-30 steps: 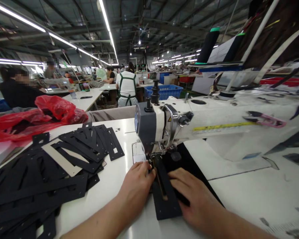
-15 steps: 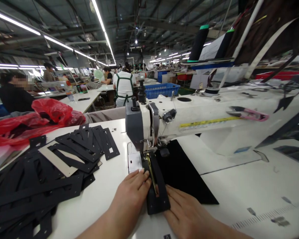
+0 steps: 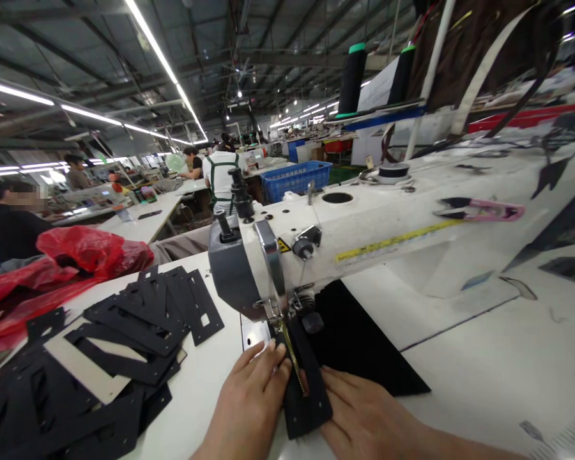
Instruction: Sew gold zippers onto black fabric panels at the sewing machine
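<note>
A narrow black panel point(image 3: 307, 414) with a gold-toothed zipper point(image 3: 293, 361) in its slot lies under the needle area of a white sewing machine point(image 3: 388, 217). My left hand point(image 3: 252, 399) rests flat along the panel's left side, fingers stretched toward the presser foot. On the other side my right hand point(image 3: 361, 406) lies flat with extended fingers against the panel's right edge; its thumb side is partly hidden. Neither hand is closed around the panel. A larger black sheet point(image 3: 364, 342) lies to the right, beneath the machine arm. The needle tip is hard to make out.
Many slotted black panels point(image 3: 134, 319) are heaped on the left of the white table point(image 3: 191, 377), near a red plastic bag point(image 3: 86, 255). Pink-handled thread snips point(image 3: 483, 209) lie on the machine arm. A blue basket point(image 3: 294, 182) and co-workers are beyond.
The camera view has shifted and tilted, so the machine head appears lower and further left. Both hands remain beside the zippered panel, which has hardly moved relative to them.
</note>
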### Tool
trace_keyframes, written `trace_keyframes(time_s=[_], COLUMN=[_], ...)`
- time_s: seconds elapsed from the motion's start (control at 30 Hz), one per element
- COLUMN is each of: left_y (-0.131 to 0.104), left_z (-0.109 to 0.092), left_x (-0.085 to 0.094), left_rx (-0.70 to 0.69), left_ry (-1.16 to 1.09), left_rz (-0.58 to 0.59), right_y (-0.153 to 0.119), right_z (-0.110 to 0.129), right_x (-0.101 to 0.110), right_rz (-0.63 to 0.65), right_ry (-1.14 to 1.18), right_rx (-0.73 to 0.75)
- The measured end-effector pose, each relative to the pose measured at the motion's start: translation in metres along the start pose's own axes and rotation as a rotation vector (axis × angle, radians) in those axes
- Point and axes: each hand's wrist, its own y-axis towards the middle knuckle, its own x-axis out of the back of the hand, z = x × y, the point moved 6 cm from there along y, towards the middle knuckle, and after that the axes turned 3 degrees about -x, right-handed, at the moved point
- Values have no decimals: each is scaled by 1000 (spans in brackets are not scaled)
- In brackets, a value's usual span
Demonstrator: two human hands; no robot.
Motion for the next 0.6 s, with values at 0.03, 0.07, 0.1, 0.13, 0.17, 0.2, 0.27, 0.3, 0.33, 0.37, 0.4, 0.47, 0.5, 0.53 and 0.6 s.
trace_keyframes(time_s=[0.03, 0.07, 0.1, 0.13, 0.17, 0.2, 0.27, 0.3, 0.33, 0.37, 0.4, 0.47, 0.5, 0.53, 0.6], left_y=[1, 2, 3, 4, 4, 4, 4, 4, 4, 5, 6, 10, 13, 15, 19], left_z=[1, 3, 4, 5, 6, 7, 7, 8, 8, 9, 10, 11, 12, 12, 12], left_x=[0, 0, 0, 1, 1, 0, 0, -1, -1, -1, -2, -1, 0, 2, 5], left_rx=[-9, -14, -21, -20, -18, -15, -20, -26, -31, -37, -37, -32, -28, -26, -14], left_ry=[2, 2, 2, 2, 2, 4, 8, 9, 11, 12, 14, 12, 8, 1, -23], left_rz=[-3, -4, -8, -12, -13, -12, -19, -21, -22, -27, -29, -27, -30, -35, -41], right_y=[2, 5, 8, 12, 15, 18, 22, 23, 23, 23, 23, 23, 23, 23, 24], right_z=[-1, -2, -3, -4, -6, -7, -9, -10, -10, -11, -12, -14, -16, -17, -20], right_x=[0, 1, 3, 4, 4, 5, 2, 0, -2, -5, -7, -11, -12, -13, -16], right_rz=[3, -2, -14, -25, -28, -27, 3, 22, 48, 71, 86, 117, 126, 132, 150], right_ry=[-1, 1, 4, 10, 20, 30, 43, 39, 33, 26, 20, 17, 16, 15, 12], right_rx=[3, 4, 9, 10, 16, 21, 38, 51, 63, 74, 79, 81, 79, 75, 72])
